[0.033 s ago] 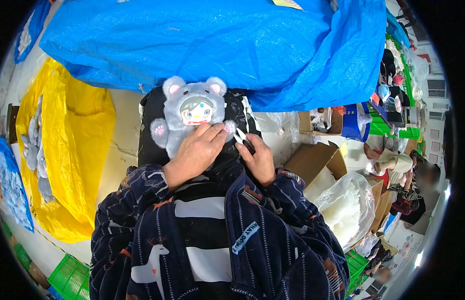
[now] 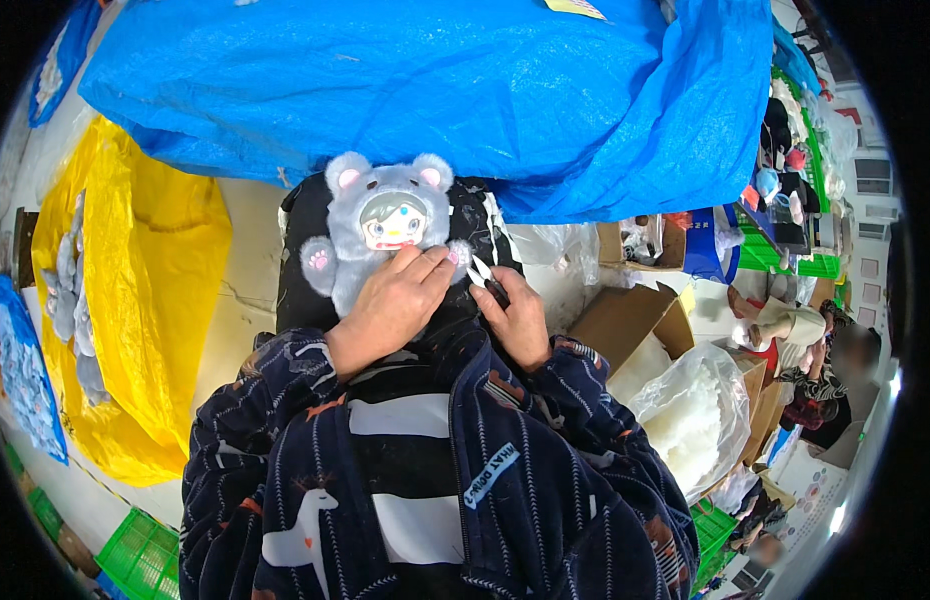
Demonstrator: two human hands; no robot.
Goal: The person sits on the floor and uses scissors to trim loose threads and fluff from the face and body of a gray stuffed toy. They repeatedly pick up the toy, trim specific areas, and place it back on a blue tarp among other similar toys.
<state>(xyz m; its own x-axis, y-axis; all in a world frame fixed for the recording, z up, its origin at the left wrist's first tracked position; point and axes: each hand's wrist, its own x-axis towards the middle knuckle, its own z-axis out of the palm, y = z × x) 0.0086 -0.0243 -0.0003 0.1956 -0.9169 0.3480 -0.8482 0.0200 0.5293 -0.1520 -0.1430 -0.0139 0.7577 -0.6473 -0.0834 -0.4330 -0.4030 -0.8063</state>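
A grey-blue plush toy (image 2: 353,208) with round bear ears lies face up on a black padded surface (image 2: 297,275) over my lap. A doll face with dark hair shows inside its hood, and its paws have pink pads. My left hand (image 2: 397,305) presses on the toy's body, fingers together and bent over its front below the face, beside the right-side paw. In my right hand (image 2: 520,318) is a pair of small thread snips (image 2: 483,272), dark at the handle. Their pale blades point up and left, close to that paw. The left fingertips' exact grip is partly hidden.
A blue tarp (image 2: 435,110) covers the far side. On the left hangs a yellow sheet (image 2: 155,300) with grey plush pieces. To the right stand a cardboard box (image 2: 625,325) and a clear bag of white stuffing (image 2: 690,420). Other people sit farther right.
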